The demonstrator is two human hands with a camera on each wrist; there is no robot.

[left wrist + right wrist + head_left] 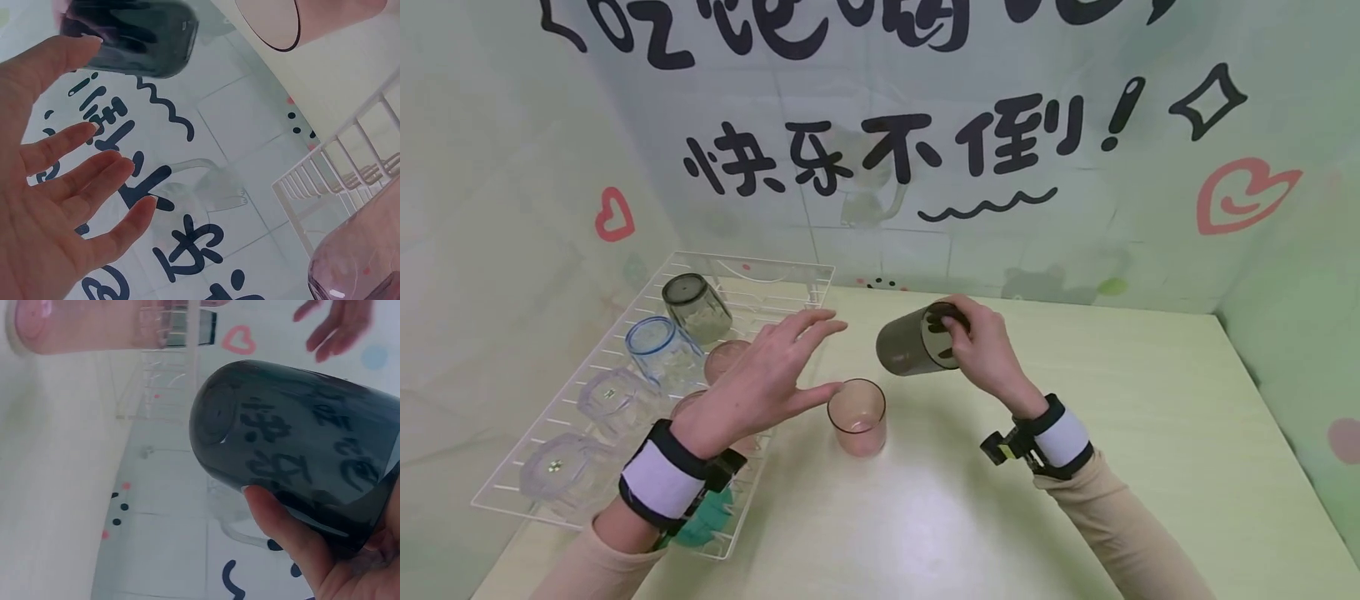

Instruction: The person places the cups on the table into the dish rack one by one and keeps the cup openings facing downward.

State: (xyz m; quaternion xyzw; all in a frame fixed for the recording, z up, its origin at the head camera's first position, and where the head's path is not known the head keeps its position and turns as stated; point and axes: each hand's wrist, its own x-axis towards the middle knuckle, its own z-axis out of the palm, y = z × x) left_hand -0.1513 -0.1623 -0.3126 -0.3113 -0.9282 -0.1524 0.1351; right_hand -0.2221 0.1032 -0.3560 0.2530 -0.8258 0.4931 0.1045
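Observation:
My right hand [988, 350] grips a dark grey see-through tumbler [904, 343] by its rim. The tumbler lies tilted on its side in the air, base to the left, with fingers reaching into its mouth. In the right wrist view, the thumb presses along the outside of the grey tumbler [287, 444]. On the table, a pink see-through tumbler [859, 425] stands upright with its mouth up. My left hand [767, 375] holds nothing; its fingers are spread in the air between the rack and the pink tumbler. Its thumb tip overlaps that tumbler's rim in the head view.
A white wire rack [775, 265] on the left holds several upturned glasses: a grey-green glass [698, 308], a blue-rimmed glass [662, 350], clear glasses, pink ones partly behind my left hand, and a teal piece [706, 521]. A printed sheet [865, 242] backs the pale table [1112, 417].

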